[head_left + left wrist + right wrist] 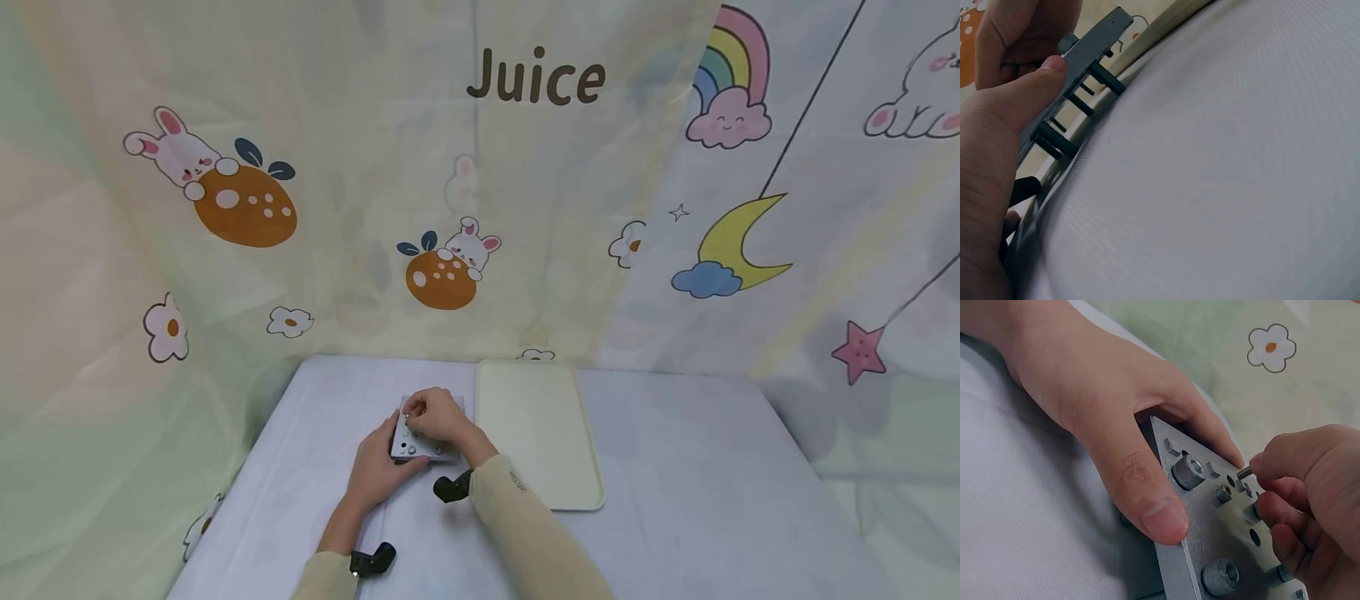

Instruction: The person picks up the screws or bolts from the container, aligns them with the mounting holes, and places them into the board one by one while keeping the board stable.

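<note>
A grey metal plate [422, 447] with holes and several socket-head bolts [1189, 470] lies tilted above the cloth-covered table [675, 467]. My left hand [390, 454] grips it, thumb [1147, 506] on the near edge and fingers behind the far edge. In the left wrist view the plate [1088, 53] is edge-on, with black bolt threads [1054, 140] sticking out underneath. My right hand [411, 410] is over the plate, and its fingertips [1272, 465] pinch a small silver screw [1244, 472] at a hole near the plate's far edge.
A cream tray [536, 433] lies on the table just right of the plate. Printed curtains hang close behind and on both sides. Black wrist cameras [452, 487] sit on both forearms. The table's front edge is out of view.
</note>
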Available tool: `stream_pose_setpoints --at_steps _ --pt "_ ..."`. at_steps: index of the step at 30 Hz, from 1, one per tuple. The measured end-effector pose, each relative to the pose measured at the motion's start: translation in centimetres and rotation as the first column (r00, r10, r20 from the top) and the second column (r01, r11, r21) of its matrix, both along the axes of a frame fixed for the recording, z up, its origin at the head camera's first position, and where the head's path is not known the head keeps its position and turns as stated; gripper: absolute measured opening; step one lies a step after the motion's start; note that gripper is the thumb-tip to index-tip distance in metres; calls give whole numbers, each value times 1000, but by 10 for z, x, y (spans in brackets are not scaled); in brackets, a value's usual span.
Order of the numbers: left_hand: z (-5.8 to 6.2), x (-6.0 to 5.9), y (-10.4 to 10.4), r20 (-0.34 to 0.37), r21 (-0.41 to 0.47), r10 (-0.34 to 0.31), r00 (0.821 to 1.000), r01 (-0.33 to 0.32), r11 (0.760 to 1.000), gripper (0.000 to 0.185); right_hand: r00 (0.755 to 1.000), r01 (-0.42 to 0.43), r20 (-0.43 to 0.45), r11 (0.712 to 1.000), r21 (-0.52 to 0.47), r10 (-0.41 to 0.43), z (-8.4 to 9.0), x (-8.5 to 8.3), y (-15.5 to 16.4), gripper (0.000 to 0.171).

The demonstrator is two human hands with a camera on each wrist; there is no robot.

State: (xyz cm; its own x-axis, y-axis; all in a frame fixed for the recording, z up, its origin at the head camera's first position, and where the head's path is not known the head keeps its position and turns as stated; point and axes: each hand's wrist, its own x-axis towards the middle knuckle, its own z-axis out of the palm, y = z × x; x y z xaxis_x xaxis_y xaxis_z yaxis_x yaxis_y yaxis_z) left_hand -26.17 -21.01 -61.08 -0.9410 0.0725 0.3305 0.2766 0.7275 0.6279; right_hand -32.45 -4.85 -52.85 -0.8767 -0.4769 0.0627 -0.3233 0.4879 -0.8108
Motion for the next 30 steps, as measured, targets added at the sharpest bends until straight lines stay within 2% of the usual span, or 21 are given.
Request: stream_pose_setpoints --at_steps 8,18,30 --pt "-1 1 2 -17 9 -9 1000 9 1000 106 1000 26 3 999 40 -26 1 1 1 9" --pt "1 0 3 29 15 8 1000 -8 1000 109 999 38 -23 996 86 -36 0 0 0 10" --pt "1 2 1 33 17 10 999 -11 1000 109 999 38 -35 993 108 -35 0 1 -2 10"
